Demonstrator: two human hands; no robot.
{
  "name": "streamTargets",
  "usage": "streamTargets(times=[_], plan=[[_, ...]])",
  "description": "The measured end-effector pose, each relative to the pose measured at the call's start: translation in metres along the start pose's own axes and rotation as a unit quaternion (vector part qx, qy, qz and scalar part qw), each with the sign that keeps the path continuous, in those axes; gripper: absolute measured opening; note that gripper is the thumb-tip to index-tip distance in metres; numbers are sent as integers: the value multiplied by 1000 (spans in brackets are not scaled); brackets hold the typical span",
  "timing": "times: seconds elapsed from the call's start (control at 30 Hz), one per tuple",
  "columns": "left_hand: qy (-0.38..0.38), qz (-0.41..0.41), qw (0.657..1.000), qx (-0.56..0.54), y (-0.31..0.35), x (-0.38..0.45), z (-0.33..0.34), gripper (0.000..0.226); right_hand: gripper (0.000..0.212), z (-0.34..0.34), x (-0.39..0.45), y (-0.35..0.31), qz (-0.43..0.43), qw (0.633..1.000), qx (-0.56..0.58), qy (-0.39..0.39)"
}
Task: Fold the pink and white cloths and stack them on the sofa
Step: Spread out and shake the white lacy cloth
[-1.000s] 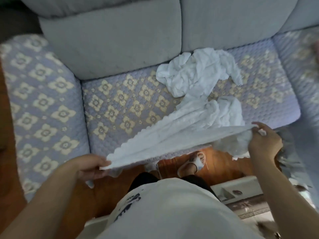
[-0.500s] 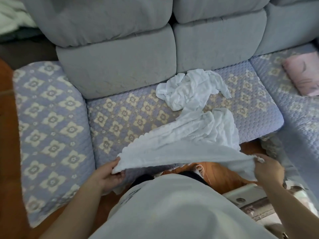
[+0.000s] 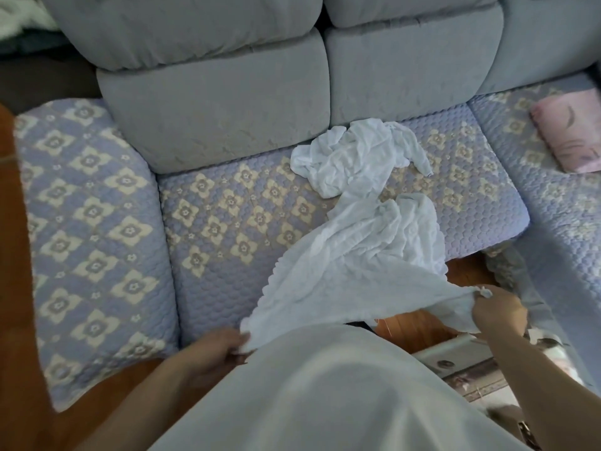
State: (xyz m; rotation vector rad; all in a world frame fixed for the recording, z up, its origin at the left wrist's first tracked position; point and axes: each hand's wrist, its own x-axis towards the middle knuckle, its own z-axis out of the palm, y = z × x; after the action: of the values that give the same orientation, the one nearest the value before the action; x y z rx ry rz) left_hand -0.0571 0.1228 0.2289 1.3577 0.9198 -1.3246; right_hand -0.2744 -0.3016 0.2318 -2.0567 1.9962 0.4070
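A white cloth with a scalloped edge stretches from the sofa seat toward me. My left hand pinches its near left corner at the seat's front edge. My right hand grips the near right corner, over the floor in front of the sofa. The cloth's far end lies bunched on the seat. A second white cloth lies crumpled farther back against the backrest. A pink cloth, folded flat, rests on the right-hand seat.
The sofa's padded armrest stands at the left. Grey back cushions rise behind the seat. Wooden floor shows below the cloth, with a low white object at my right side. My own white shirt fills the lower middle.
Both hands have drawn the cloth's near edge lower and closer to my body. The view has tilted up, so the back cushions and the pink cloth now show.
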Motion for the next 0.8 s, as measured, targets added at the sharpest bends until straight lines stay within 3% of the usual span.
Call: streamTargets(times=[0.1, 0.2, 0.27, 0.37, 0.47, 0.57, 0.7, 0.73, 0.77, 0.8], plan=[[88, 83, 992, -38, 10, 26, -15, 18, 30, 7, -4, -4, -32, 999, -9, -3], [178, 91, 980, 21, 40, 51, -33, 22, 30, 10, -8, -14, -85, 996, -36, -2], [186, 108, 976, 36, 63, 59, -39, 29, 30, 5, -14, -24, -119, 993, -11, -1], [152, 87, 983, 50, 93, 66, -46, 24, 27, -4, -12, -32, -126, 991, 43, 10], [130, 80, 974, 169, 111, 62, -52, 8, 28, -9, -8, -31, -144, 989, 13, 6], [63, 53, 971, 226, 113, 54, -56, 15, 32, -13, -10, -24, -162, 987, -3, 12], [-44, -74, 967, 238, 92, 41, -62, 3, 36, -16, -28, -4, -227, 959, 24, 170], [-37, -108, 957, 267, 81, 45, -68, 10, 37, -13, -33, 1, -244, 955, 13, 168], [-5, -132, 943, 304, 70, 55, -77, 14, 38, -8, -37, 4, -263, 959, -30, 100], [38, -132, 921, 364, 60, 63, -87, 14, 37, -2, -40, 5, -286, 952, -101, -28]])
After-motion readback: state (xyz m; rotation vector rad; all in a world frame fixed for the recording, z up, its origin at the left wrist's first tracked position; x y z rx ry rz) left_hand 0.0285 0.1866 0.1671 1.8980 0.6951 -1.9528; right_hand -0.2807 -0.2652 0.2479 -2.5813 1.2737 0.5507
